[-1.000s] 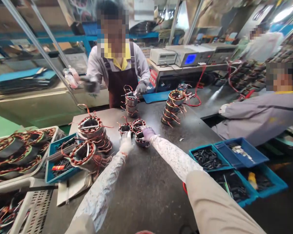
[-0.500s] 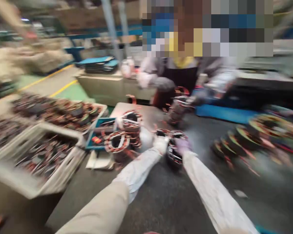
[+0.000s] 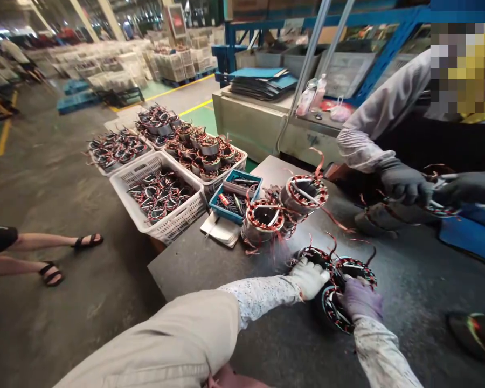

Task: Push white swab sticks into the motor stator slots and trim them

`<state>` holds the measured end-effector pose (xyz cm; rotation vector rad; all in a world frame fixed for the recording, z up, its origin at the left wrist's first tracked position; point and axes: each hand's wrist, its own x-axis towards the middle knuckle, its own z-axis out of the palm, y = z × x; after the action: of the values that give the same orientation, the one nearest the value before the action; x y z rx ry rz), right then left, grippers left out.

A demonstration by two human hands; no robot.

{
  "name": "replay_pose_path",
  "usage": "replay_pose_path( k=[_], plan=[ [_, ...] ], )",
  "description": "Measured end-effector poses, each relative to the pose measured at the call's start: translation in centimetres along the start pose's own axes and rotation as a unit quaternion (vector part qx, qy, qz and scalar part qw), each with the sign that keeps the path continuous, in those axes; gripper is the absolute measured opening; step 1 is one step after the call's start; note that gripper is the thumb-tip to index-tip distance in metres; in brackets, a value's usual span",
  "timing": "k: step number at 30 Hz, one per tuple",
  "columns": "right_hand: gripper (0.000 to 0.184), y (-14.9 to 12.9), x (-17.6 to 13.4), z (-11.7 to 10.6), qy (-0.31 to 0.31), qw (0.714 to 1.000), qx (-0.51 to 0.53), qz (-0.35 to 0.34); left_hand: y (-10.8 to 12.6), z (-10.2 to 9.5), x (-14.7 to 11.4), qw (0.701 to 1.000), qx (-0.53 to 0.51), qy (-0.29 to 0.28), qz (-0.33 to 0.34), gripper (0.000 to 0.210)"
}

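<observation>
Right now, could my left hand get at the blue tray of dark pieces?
Probably, though not straight across: a copper-wound ring appears to stand between your left hand and the blue tray. The tray's near side, past the white papers, looks more open.

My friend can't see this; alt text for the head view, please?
A white-gloved left hand and purple-gloved right hand touch three clustered wire-wound rings on a dark table. More rings and a blue tray are at left; a co-worker's dark-gloved hands are at right.
</observation>
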<state>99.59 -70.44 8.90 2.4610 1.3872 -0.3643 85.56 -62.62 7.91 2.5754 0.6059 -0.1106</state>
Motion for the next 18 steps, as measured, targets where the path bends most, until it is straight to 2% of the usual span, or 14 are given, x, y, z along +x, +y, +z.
replay_pose_path(
  k=[4,5,7,9,13,15,18],
  plan=[
    [0.040,-4.3,-5.4,-2.4,-0.072,0.997,-0.021,0.003,-0.1,-0.3,-5.5,1.000,-0.015,-0.027,-0.009,0.031],
    [0.039,-5.6,-7.1,-2.9,-0.082,0.997,-0.006,-0.015,-0.1,-0.4,-7.3,0.999,-0.016,-0.035,-0.007,0.032],
    [0.040,-8.2,-10.0,-3.3,-0.098,0.995,0.030,0.004,-0.2,-0.4,-10.9,0.998,-0.011,-0.060,-0.014,0.037],
    [0.041,-9.9,-11.8,-2.6,-0.115,0.990,0.071,0.036,-0.7,-0.1,-13.5,0.996,0.006,-0.089,-0.013,0.044],
    [0.035,-10.6,-14.4,0.9,-0.124,0.979,0.138,0.089,-0.6,1.5,-16.4,0.989,0.054,-0.137,0.021,0.056],
    [0.037,-11.3,-16.4,2.0,-0.117,0.977,0.156,0.091,-0.1,1.9,-18.2,0.984,0.088,-0.152,0.024,0.057],
    [0.040,-12.4,-19.9,2.1,-0.095,0.980,0.168,0.053,0.5,1.7,-20.5,0.978,0.125,-0.167,0.016,0.058]
  ],
)
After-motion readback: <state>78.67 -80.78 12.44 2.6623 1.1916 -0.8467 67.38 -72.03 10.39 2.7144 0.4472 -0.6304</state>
